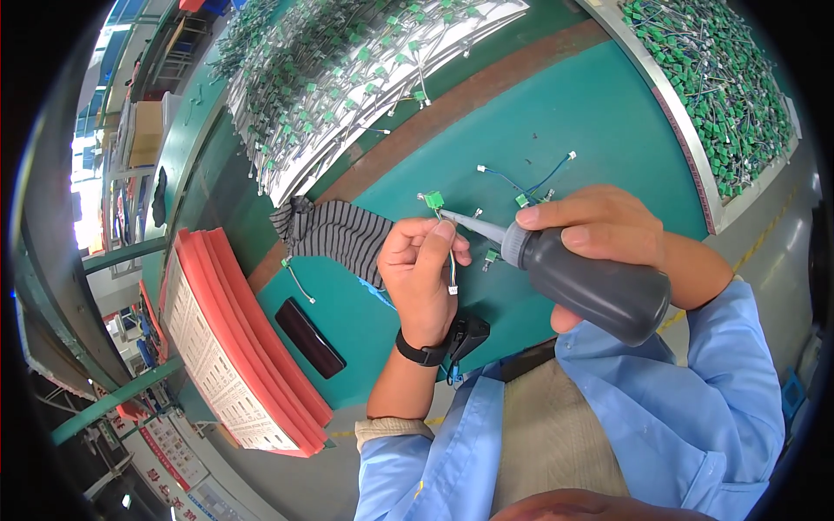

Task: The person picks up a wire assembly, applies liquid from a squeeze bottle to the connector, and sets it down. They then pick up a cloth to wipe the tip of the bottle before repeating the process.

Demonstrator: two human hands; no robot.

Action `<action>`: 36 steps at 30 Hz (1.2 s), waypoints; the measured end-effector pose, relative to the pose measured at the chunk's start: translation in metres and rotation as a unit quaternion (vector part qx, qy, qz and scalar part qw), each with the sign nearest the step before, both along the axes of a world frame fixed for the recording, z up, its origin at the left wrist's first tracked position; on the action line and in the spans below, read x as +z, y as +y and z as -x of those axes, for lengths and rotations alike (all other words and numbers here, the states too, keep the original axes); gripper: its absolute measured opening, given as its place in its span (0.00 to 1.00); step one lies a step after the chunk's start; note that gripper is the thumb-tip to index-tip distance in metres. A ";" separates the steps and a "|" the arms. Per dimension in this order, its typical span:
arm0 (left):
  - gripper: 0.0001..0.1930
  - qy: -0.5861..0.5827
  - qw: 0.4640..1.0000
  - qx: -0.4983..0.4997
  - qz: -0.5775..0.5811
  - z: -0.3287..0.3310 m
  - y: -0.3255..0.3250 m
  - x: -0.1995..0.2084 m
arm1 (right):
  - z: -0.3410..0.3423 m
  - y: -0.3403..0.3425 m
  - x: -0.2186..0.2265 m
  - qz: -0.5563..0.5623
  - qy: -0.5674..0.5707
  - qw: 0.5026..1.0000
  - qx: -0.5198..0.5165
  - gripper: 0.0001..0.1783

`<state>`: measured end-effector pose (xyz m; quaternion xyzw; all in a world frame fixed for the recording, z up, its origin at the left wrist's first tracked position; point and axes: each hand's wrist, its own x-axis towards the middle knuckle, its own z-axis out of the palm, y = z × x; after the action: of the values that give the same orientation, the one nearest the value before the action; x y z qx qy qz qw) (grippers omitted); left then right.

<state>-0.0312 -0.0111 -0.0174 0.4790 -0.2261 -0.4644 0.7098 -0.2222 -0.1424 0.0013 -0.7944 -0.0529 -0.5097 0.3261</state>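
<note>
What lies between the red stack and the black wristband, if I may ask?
A dark phone lies there on the green table, in the head view.

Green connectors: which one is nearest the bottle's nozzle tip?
The green connector held in the left hand, by the nozzle tip; the others lie farther off.

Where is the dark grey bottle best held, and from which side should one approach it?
Take the dark grey bottle around its wide, rounded body, behind the ridged collar, probably best coming from the right. The thin nozzle points left toward the green connector, so that end should stay free. The right grip holds it by the body.
</note>
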 end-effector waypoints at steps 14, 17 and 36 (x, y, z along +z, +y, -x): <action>0.05 0.048 0.998 -0.040 0.006 -0.005 0.001 0.002 | 0.000 0.002 -0.004 -0.015 -0.006 1.000 -0.011 0.41; 0.07 0.116 0.990 -0.084 0.005 -0.004 -0.002 0.007 | 0.005 0.006 -0.001 -0.038 -0.033 0.999 -0.010 0.39; 0.11 -0.145 0.979 -0.136 -0.032 0.012 -0.001 0.009 | -0.005 -0.005 -0.011 -0.070 -0.033 0.997 -0.010 0.37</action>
<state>-0.0428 -0.0124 -0.0088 0.5287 -0.3746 -0.4893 0.5837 -0.2167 -0.1473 -0.0094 -0.7529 -0.0198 -0.5412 0.3739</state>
